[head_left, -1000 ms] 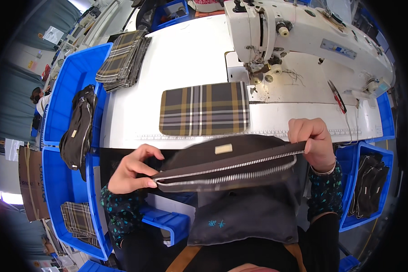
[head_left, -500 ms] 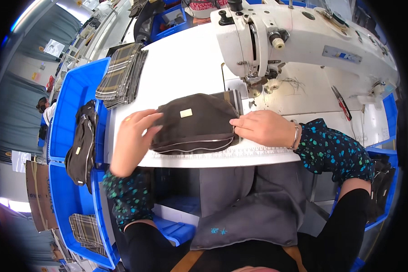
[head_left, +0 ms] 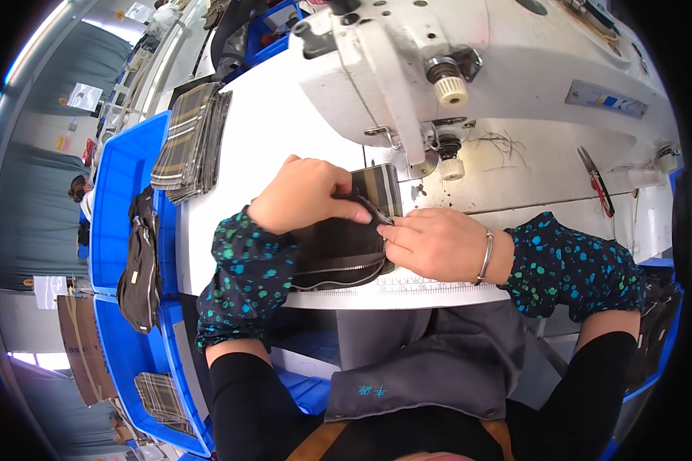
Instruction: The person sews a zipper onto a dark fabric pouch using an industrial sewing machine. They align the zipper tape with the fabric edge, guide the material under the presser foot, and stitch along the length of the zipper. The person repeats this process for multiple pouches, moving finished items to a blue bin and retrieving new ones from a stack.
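— Holding the dark zippered pouch (head_left: pixel 338 250) flat on the white sewing table (head_left: pixel 261 138) looks like the whole trick at this point; would that be the judgement?

— Probably. The pouch lies at the table's front edge, just short of the presser foot (head_left: pixel 427 165) of the white industrial sewing machine (head_left: pixel 469 69), with a plaid fabric panel (head_left: pixel 380 188) tucked against its far side. Doing it well likely means keeping the zipper edge and the panel aligned, and keeping fingertips clear of the needle area.

— And the left hand (head_left: pixel 300 196)?

— It is curled over the top of the pouch, fingers bent and pressing down on the dark fabric, thumb stretched toward the zipper end. Closed about the cloth rather than spread.

— The right hand (head_left: pixel 434 244)?

— It lies nearly flat, fingers together, their tips pinching the pouch's right end where the zipper curves round. A metal bangle (head_left: pixel 486 255) sits on that wrist.

— Anything else about?

— A stack of plaid panels (head_left: pixel 188 142) lies at the table's far left, and blue bins (head_left: pixel 127 200) beside it hold a finished dark bag (head_left: pixel 140 265)
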A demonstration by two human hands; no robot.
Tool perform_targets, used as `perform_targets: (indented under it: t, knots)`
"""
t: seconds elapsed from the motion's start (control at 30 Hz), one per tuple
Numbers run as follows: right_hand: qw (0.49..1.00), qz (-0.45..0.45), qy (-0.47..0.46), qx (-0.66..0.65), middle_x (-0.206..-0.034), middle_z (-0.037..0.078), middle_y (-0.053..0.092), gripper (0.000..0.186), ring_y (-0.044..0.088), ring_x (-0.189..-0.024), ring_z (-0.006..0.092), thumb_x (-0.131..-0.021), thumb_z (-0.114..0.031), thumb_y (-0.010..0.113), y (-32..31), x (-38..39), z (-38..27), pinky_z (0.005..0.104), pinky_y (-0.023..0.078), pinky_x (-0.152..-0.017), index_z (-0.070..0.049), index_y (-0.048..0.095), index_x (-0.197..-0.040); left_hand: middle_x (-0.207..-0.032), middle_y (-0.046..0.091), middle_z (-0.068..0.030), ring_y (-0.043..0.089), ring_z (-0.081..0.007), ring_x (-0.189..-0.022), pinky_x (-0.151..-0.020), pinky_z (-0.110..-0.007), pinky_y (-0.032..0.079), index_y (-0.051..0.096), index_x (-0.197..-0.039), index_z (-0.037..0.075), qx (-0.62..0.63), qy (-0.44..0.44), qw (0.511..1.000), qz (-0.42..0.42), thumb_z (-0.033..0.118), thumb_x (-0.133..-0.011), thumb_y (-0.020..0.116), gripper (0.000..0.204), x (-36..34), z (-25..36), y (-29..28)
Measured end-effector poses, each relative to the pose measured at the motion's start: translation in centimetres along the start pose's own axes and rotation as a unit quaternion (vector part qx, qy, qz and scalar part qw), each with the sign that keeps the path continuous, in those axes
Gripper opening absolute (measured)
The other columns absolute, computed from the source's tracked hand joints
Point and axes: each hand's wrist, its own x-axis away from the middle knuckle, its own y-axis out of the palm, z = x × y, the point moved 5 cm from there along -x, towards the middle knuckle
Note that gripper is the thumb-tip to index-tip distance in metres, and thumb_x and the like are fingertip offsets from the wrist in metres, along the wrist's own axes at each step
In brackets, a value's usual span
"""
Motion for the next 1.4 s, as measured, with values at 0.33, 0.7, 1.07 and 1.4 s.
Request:
perform_targets:
  t: [0.33,0.7,1.07,1.4]
  knots:
    - [1.0,-0.01,-0.011,0.002,-0.108,0.017,0.076,0.014,0.074,-0.09,0.0229,-0.082,-0.017,0.066,0.0,-0.1,0.0,0.0335,0.06,-0.075,-0.004,0.069,-0.087,-0.088,0.072,-0.0171,0.07,-0.0379,-0.084,-0.074,-0.045,0.055,0.074,-0.1,0.005,0.133,0.133,0.963,0.191,0.015,-0.09,0.074,0.014,-2.7,0.8,0.8]
    - [0.994,0.019,-0.018,0.105,-0.102,0.021,0.076,0.018,0.068,-0.077,0.0189,-0.077,-0.017,0.068,-1.4,-0.7,-0.2,0.0291,0.052,-0.062,-0.002,0.071,-0.086,-0.082,0.074,-0.0138,0.072,-0.0364,-0.081,-0.07,-0.047,0.056,0.076,-0.091,0.01,0.012,-0.004,0.973,0.23,0.026,-0.086,0.078,0.017,-2.0,2.4,0.8]
    - [0.989,-0.006,0.053,0.138,-0.099,0.017,0.077,0.025,0.067,-0.072,0.016,-0.074,-0.014,0.07,-1.1,-0.5,1.0,0.0293,0.05,-0.059,0.001,0.074,-0.093,-0.086,0.073,-0.0144,0.07,-0.0373,-0.082,-0.074,-0.047,0.054,0.077,-0.094,0.006,0.083,0.024,0.96,0.266,0.027,-0.088,0.079,0.022,-1.8,1.2,1.6]
    - [0.991,-0.031,0.099,0.085,-0.106,0.017,0.076,0.025,0.067,-0.06,0.0173,-0.078,-0.014,0.069,-0.7,-0.1,1.8,0.0323,0.052,-0.054,-0.001,0.073,-0.099,-0.079,0.074,-0.0186,0.072,-0.0397,-0.076,-0.073,-0.045,0.058,0.081,-0.094,0.006,0.109,-0.036,0.958,0.263,0.026,-0.084,0.078,0.022,-2.9,0.3,2.0]
